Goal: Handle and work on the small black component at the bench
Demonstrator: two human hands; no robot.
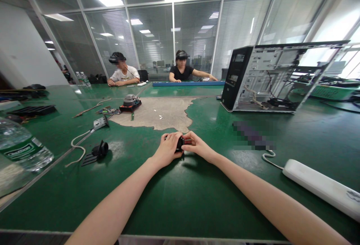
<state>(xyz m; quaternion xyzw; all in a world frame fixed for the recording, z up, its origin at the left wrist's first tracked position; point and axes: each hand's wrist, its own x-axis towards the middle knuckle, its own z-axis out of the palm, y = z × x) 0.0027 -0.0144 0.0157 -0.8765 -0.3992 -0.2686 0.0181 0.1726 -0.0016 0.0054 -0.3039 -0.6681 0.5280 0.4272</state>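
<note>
My left hand (169, 148) is wrapped over a small black part (179, 144) near the middle of the green table (180, 203). From the right, the fingers of my right hand (194, 143) pinch at the side of the same part, where a bit of red shows between them. Much of the part is hidden under my fingers. To the left lie a black plastic piece (99, 150) and a metal bracket (100, 122) with a pale cable. Beyond my hands a bare, worn patch (165, 111) shows in the green surface.
An opened computer case (239, 80) stands at the back right. A white power strip (320, 185) lies at the right, a water bottle (24, 147) at the left. A cooler-like part (131, 102) sits further back. Two people (123, 73) sit across the table.
</note>
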